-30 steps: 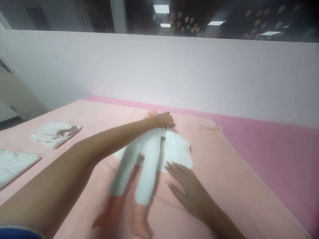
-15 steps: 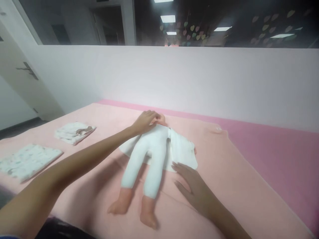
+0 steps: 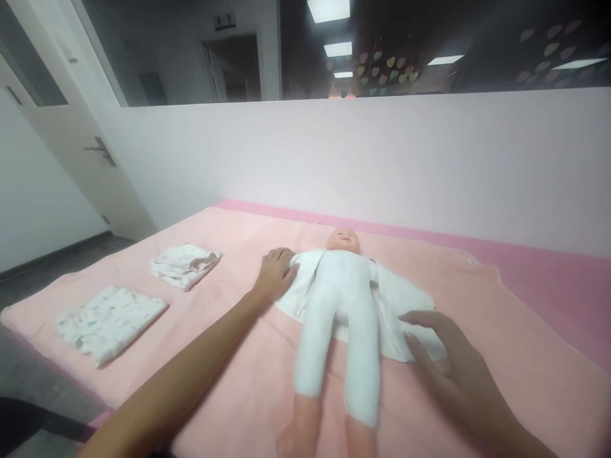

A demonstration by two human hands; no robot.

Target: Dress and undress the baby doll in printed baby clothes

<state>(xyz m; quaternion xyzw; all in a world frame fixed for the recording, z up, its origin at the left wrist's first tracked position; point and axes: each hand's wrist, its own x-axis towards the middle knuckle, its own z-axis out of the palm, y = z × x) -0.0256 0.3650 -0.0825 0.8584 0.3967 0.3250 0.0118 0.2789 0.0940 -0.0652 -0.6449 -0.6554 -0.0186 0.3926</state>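
A baby doll (image 3: 340, 286) with white cloth body and legs lies on its back, head toward the wall. Beneath it a white garment (image 3: 405, 299) is spread out to both sides. My left hand (image 3: 274, 277) rests at the garment's left edge beside the doll's shoulder, fingers extended and thumb apart. Over the lower right part of the garment is my right hand (image 3: 453, 359), its thumb and fingers apart with nothing between them. Whether its fingertips touch the cloth I cannot tell.
Two folded printed cloths, one nearer (image 3: 112, 321) and one farther (image 3: 185, 264), lie on the left of the pink blanket (image 3: 229, 362). Behind the bed stands a white wall (image 3: 382, 159) with dark windows above. A door (image 3: 100, 152) is at the far left.
My left hand has moved from the doll's head to the garment's left edge, uncovering the face. My right hand stays by the garment's right side. The view has shifted left.
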